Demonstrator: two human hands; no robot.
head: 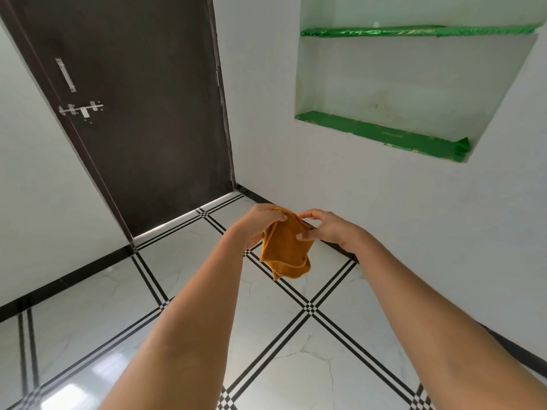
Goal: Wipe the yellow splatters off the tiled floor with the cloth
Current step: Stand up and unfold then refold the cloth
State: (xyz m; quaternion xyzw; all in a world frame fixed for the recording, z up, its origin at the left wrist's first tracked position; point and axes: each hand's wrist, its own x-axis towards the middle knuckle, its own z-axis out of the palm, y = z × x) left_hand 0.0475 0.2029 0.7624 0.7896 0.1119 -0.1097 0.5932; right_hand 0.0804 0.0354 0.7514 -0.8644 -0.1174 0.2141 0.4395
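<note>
An orange-brown cloth [285,250] hangs folded in the air between my hands, above the white tiled floor [296,365] with black stripe borders. My left hand [257,224] grips its upper left edge, fingers curled round the fabric. On the cloth's right side my right hand [322,229] pinches it between thumb and fingers. No yellow splatters show on the floor tiles in view.
A dark brown door [142,113] with a metal latch stands shut at the far left. A white wall on the right holds a recessed niche with green-lined shelves [384,134]. Black skirting [532,362] runs along the wall bases.
</note>
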